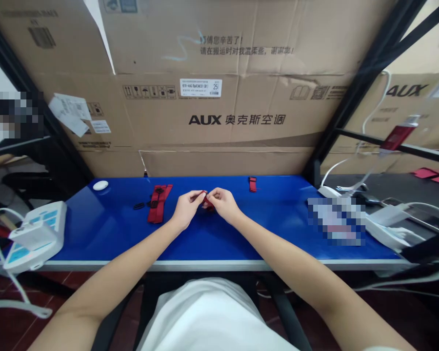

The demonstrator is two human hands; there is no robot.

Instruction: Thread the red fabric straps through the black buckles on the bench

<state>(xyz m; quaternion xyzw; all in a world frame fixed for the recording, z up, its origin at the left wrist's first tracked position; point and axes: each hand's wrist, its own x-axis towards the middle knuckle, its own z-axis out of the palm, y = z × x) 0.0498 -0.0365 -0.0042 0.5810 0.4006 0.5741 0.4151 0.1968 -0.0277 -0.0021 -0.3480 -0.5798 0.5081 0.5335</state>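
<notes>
Both of my hands meet over the middle of the blue table, pinching a small red strap between them. My left hand has its thumb and fingertips closed on the strap's left side. On the right side, my right hand grips it with thumb and forefinger; the fingers cover most of the piece. Left of my hands lies a pile of red straps with black buckles on it. A loose black buckle rests beside that pile. Farther back on the right is a short red strap with a black buckle.
Cardboard boxes stand behind the table. A white power strip with cables is at the left edge, near a round white object. More cables and a white power strip lie on the right. Black metal posts flank the table.
</notes>
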